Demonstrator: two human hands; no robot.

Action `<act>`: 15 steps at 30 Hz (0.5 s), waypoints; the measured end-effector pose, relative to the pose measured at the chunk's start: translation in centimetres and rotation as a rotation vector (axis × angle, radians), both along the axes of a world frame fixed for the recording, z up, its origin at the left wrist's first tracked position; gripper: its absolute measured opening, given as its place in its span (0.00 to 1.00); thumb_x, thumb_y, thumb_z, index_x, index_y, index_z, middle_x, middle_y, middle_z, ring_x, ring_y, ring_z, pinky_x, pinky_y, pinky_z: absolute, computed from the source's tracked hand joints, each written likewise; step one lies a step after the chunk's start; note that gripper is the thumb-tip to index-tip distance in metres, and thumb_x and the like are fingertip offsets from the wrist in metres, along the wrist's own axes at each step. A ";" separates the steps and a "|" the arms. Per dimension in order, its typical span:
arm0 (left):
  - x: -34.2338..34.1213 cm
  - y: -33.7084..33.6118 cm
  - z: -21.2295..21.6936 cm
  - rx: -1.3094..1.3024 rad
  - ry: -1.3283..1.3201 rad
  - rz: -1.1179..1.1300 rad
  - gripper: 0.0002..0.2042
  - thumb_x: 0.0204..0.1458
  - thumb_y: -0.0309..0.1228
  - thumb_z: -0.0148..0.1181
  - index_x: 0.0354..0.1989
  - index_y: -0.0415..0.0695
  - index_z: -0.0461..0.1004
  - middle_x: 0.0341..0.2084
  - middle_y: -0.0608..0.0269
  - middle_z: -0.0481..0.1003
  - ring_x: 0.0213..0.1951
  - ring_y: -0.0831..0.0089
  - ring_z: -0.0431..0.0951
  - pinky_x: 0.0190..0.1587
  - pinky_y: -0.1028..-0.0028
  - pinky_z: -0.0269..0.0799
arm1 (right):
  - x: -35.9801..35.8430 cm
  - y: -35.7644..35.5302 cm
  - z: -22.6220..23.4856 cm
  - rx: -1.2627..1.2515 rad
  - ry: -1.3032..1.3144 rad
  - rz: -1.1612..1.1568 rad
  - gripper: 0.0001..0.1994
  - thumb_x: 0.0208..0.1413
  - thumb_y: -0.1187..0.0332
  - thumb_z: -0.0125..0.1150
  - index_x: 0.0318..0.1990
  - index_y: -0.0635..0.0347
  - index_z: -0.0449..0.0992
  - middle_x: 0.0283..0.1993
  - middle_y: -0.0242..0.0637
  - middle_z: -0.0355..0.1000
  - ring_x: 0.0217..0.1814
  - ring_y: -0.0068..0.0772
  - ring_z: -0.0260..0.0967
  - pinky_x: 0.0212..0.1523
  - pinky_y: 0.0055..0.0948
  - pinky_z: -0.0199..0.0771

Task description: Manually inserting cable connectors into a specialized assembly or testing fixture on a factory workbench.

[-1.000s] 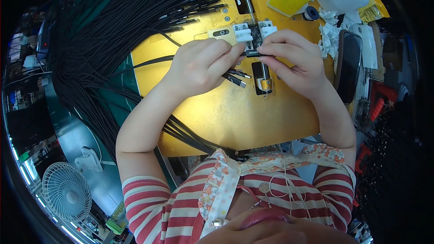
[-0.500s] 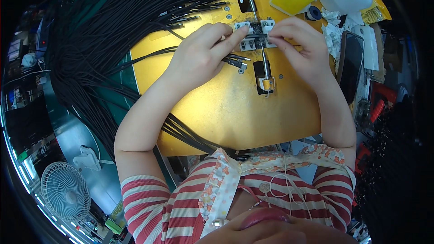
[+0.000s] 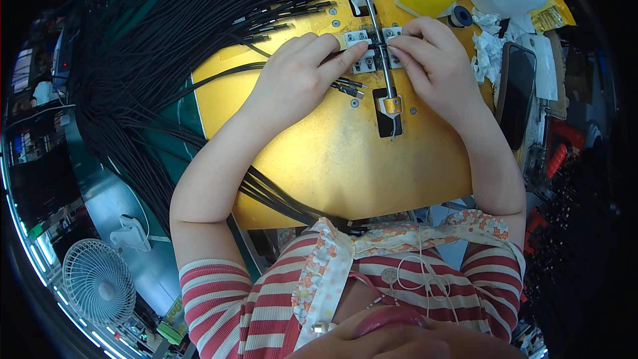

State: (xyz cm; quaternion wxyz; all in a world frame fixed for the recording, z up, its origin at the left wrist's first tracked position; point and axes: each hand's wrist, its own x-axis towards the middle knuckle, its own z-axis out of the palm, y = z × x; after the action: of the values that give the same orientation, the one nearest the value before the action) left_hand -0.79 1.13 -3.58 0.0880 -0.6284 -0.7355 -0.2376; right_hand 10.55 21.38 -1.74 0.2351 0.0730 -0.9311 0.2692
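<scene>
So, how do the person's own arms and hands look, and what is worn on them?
Both forearms are bare from the hands up past the elbows. The left hand and right hand wear no gloves, and no rings or watch can be seen. Short sleeves with red and white stripes cover the upper arms. The fingernails look short and unpainted.

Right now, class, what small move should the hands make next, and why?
Probably press down: both the left hand and right hand have fingertips on the white blocks either side of the rod, with cable plugs lying just beside them.
</scene>
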 end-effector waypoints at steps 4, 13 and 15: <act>-0.1 0.0 0.0 -0.001 -0.006 -0.005 0.21 0.44 0.24 0.56 0.51 0.47 0.75 0.29 0.66 0.68 0.31 0.71 0.70 0.34 0.73 0.67 | 0.4 -0.1 0.6 0.145 0.002 0.024 0.06 0.46 0.76 0.63 0.33 0.64 0.76 0.33 0.36 0.67 0.37 0.38 0.68 0.38 0.31 0.70; -0.1 0.0 1.2 -0.032 -0.073 0.015 0.27 0.34 0.22 0.64 0.49 0.49 0.76 0.31 0.66 0.70 0.34 0.66 0.71 0.39 0.69 0.67 | 1.0 -3.1 1.0 -0.120 -0.025 0.195 0.05 0.44 0.78 0.63 0.31 0.63 0.75 0.35 0.37 0.71 0.38 0.40 0.70 0.38 0.34 0.71; 0.1 0.1 1.2 -0.029 -0.043 0.025 0.26 0.34 0.25 0.65 0.49 0.49 0.76 0.31 0.67 0.70 0.34 0.69 0.71 0.38 0.70 0.66 | 0.9 -2.7 0.9 -0.128 -0.015 0.212 0.06 0.44 0.78 0.62 0.31 0.62 0.75 0.35 0.38 0.72 0.37 0.40 0.71 0.38 0.34 0.71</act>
State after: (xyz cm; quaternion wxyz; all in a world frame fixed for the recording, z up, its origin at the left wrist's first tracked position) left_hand -0.71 1.24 -2.41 0.0658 -0.6152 -0.7483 -0.2392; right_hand 11.41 18.72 -0.85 0.2023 0.1539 -0.9008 0.3521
